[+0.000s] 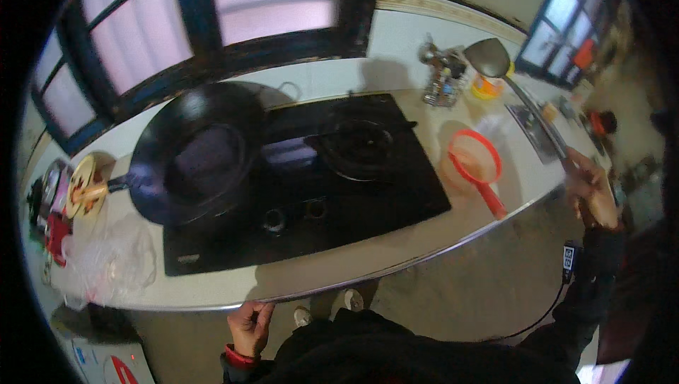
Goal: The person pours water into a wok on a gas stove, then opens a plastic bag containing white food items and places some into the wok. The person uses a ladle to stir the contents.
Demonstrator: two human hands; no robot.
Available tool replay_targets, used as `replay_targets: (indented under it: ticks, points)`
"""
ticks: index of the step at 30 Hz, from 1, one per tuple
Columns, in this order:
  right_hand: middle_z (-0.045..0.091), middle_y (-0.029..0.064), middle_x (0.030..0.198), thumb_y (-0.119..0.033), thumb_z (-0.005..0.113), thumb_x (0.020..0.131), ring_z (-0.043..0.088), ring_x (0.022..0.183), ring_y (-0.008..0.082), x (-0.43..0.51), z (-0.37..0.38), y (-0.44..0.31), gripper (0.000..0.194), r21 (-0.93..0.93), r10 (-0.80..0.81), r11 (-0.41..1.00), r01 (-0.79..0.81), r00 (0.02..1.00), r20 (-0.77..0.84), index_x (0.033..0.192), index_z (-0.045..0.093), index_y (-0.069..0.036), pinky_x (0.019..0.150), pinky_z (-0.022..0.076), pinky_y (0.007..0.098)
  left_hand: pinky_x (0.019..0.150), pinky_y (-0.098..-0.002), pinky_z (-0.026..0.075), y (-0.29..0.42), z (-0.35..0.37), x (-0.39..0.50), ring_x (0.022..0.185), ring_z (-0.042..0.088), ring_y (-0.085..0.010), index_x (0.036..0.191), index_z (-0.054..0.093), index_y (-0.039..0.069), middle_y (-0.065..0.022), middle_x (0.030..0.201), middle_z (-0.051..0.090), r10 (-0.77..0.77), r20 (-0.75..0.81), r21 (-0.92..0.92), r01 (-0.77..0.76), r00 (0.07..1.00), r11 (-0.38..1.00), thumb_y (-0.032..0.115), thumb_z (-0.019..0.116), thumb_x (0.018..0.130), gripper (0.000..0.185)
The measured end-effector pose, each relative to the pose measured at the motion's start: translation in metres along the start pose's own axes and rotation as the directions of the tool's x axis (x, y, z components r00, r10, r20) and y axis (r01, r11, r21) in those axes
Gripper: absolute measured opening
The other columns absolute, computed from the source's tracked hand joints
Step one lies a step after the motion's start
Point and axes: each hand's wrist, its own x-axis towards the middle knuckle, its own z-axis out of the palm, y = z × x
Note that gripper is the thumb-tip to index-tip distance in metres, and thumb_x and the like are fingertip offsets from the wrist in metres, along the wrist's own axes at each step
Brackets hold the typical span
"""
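Note:
My right hand [591, 190] grips the handle of a metal wok spatula [489, 59], whose broad blade is raised over the back right of the counter. At the counter's front edge, my left hand [250, 328] has curled fingers touching the rim; whether they grip it is hard to see. Before me a black glass gas hob [302, 235] is set on the counter. On its left burner sits a dark wok [204, 156], its wooden-ended handle pointing left. A bare pan support [360, 145] shows on the right burner.
Right of the hob lies a red-rimmed strainer [475, 157], its handle towards the front edge. Behind it stand a utensil rack [443, 79] and an orange-yellow container [486, 88]. A cleaver-like metal blade [533, 132] lies farther right. At left are a plastic bag [114, 259] and a yellow plate [87, 164].

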Motion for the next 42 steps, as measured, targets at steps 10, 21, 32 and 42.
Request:
replay_targets:
  ticks: [10,21,32,42]
  points:
    - [0.058,0.0214,0.082,-0.012,0.056,0.074,0.06,0.076,0.0351,0.093,-0.126,0.254,0.056,-0.969,-0.337,0.244,-0.038,0.934,-0.121,0.128,0.04,-0.006,0.064,0.0478,0.0457,0.05,-0.0225,0.04,0.005,0.037,0.018,0.054,0.05,-0.0086,0.072,0.056,0.0,-0.0052,0.059,0.056,0.086,0.056,0.113,-0.092,0.995,0.989,0.002,0.063,0.077,0.009]
    - [0.055,0.0197,0.1,-0.02,0.036,0.092,0.059,0.086,0.0367,0.141,-0.134,0.365,0.038,-0.857,0.06,0.078,-0.509,0.861,-0.506,0.13,0.036,-0.018,0.068,0.0499,0.0437,0.05,-0.0223,0.037,-0.01,0.037,0.004,0.054,0.045,-0.0068,0.072,0.052,0.0,-0.0011,0.058,0.052,-0.108,0.041,0.166,0.1,0.993,0.981,0.012,0.06,0.084,0.018]
    - [0.059,0.0183,0.102,-0.031,0.041,0.089,0.058,0.091,0.0342,0.176,-0.182,0.432,0.034,-0.391,0.251,0.76,-0.519,0.789,-0.561,0.116,0.052,-0.013,0.072,0.0483,0.0435,0.051,-0.0225,0.038,0.013,0.053,0.009,0.056,0.046,-0.0071,0.076,0.053,-0.001,-0.0017,0.059,0.051,-0.181,0.038,0.244,0.167,0.983,0.955,0.01,0.059,0.084,0.015]
    - [0.059,0.0133,0.097,-0.023,0.049,0.084,0.056,0.08,0.0235,0.141,-0.108,0.268,0.037,-0.222,-0.118,0.973,0.062,0.962,-0.248,0.117,0.05,-0.007,0.067,0.0444,0.0351,0.055,-0.0237,0.042,0.026,0.055,0.006,0.06,0.052,-0.0111,0.08,0.06,-0.001,-0.0055,0.066,0.058,-0.066,-0.01,0.187,0.067,0.998,0.98,0.007,0.063,0.081,0.008]
